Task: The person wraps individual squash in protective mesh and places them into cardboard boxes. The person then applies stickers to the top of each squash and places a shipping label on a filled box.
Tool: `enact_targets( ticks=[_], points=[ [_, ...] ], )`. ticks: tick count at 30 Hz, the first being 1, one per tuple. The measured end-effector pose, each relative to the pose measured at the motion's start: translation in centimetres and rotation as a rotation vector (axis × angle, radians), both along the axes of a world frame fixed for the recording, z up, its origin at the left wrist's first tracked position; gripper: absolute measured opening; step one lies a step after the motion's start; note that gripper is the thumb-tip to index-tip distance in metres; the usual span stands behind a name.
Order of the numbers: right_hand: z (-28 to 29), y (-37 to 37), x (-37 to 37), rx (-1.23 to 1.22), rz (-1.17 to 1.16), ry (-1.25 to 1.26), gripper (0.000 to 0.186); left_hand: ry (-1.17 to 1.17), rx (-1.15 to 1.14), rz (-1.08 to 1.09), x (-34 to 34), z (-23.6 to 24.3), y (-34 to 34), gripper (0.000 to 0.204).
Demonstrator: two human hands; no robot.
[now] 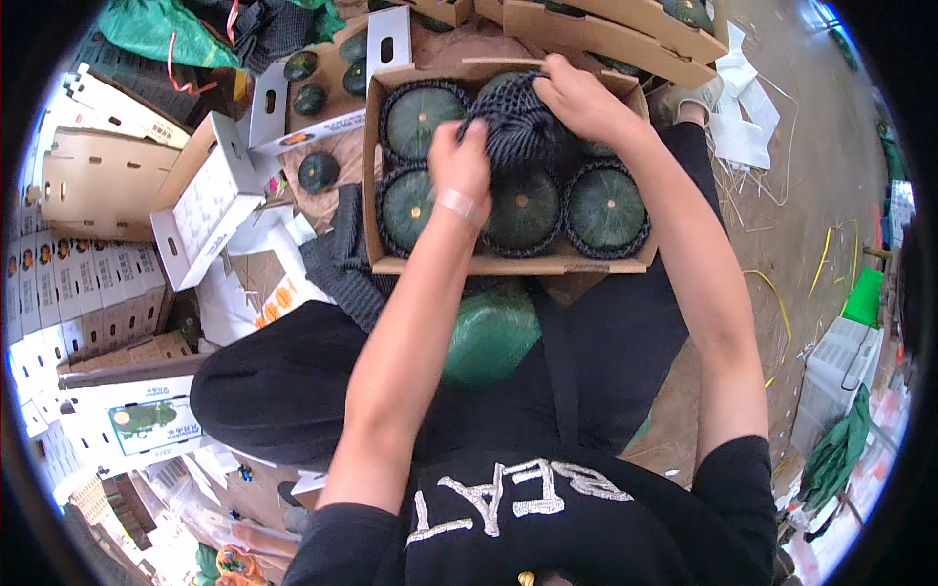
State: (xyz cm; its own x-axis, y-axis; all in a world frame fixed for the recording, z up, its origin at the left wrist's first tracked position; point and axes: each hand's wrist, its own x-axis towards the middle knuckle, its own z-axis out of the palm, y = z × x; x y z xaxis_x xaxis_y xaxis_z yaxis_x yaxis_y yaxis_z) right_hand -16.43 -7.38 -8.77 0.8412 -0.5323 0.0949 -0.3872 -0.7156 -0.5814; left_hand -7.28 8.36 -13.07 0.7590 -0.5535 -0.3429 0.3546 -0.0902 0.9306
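A cardboard box (508, 264) holds several round, dark green pumpkins, most of them wrapped in black foam net sleeves. One pumpkin (606, 203) sits at its near right corner, another (522, 207) in the near middle. Above the far middle of the box, a bunched black foam net sleeve (518, 122) is stretched between my hands. My left hand (459, 166) grips the sleeve's left side with closed fingers. My right hand (583, 101) pinches its far right edge. Whether a pumpkin is inside the sleeve I cannot tell. My forearms cover part of the box.
A loose pumpkin (319, 172) lies left of the box, beside more black net sleeves (342, 269). An open white carton (210, 200) stands further left, near stacked cartons (88, 283). Other cardboard boxes (606, 39) line the far side. Green plastic (493, 337) lies between my legs.
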Motion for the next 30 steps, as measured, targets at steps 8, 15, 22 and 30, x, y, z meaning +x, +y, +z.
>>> enact_targets(
  ticks=[8,15,22,30],
  points=[
    [8.1,12.5,-5.6,0.127,-0.112,-0.218,0.021,0.653,-0.426,-0.12,0.3,8.5,7.7,0.01],
    [5.9,13.3,-6.1,1.301,-0.099,-0.472,0.024,1.122,-0.636,-0.266,-2.3,8.8,12.6,0.045],
    [5.9,17.1,-8.7,0.941,0.115,-0.375,0.075,0.516,-0.332,-0.278,-4.5,10.1,16.0,0.079],
    [6.6,17.6,-9.4,1.336,0.07,-0.441,0.092,0.634,-0.389,-0.188,-5.0,11.3,16.3,0.087]
  ],
)
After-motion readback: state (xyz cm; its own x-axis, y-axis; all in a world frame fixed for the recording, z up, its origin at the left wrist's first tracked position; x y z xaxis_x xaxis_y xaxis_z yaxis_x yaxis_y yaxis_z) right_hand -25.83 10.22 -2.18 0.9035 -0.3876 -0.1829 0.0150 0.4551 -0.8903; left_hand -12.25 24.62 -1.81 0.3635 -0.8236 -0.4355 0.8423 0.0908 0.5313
